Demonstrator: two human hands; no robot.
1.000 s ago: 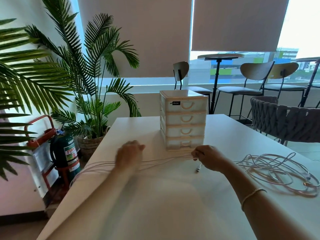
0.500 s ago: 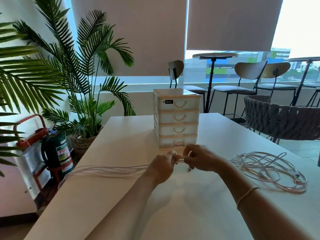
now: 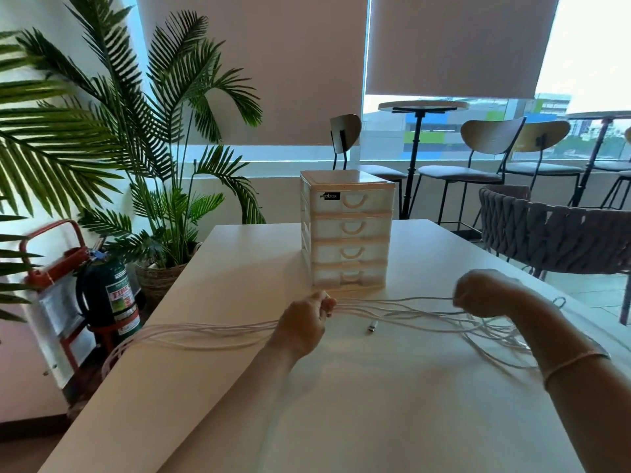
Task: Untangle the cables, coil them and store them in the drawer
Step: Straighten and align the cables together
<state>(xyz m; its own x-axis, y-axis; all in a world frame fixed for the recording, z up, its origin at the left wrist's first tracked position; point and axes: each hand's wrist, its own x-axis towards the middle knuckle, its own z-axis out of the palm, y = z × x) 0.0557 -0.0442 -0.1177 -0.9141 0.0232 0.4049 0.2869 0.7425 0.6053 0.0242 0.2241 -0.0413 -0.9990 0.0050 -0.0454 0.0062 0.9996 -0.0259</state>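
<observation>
Several white cable strands (image 3: 211, 331) lie stretched across the white table (image 3: 341, 404), their loops hanging over its left edge. My left hand (image 3: 304, 322) grips the bundle in front of the drawer unit. My right hand (image 3: 478, 295), held off to the right, grips the same strands, which run taut between both hands. A loose plug end (image 3: 373, 326) rests on the table between them. More tangled cable (image 3: 495, 332) lies under my right forearm. The white drawer unit (image 3: 348, 230) stands behind, all its drawers closed.
A woven grey chair (image 3: 553, 233) stands at the table's right side. Palm plants (image 3: 136, 148) and a fire extinguisher (image 3: 109, 298) sit off the left edge. Bar stools and high tables line the window behind.
My hands met at the middle of the cables, then my right hand pulled away to the right, drawing the strands out. The plug end dropped onto the table.
</observation>
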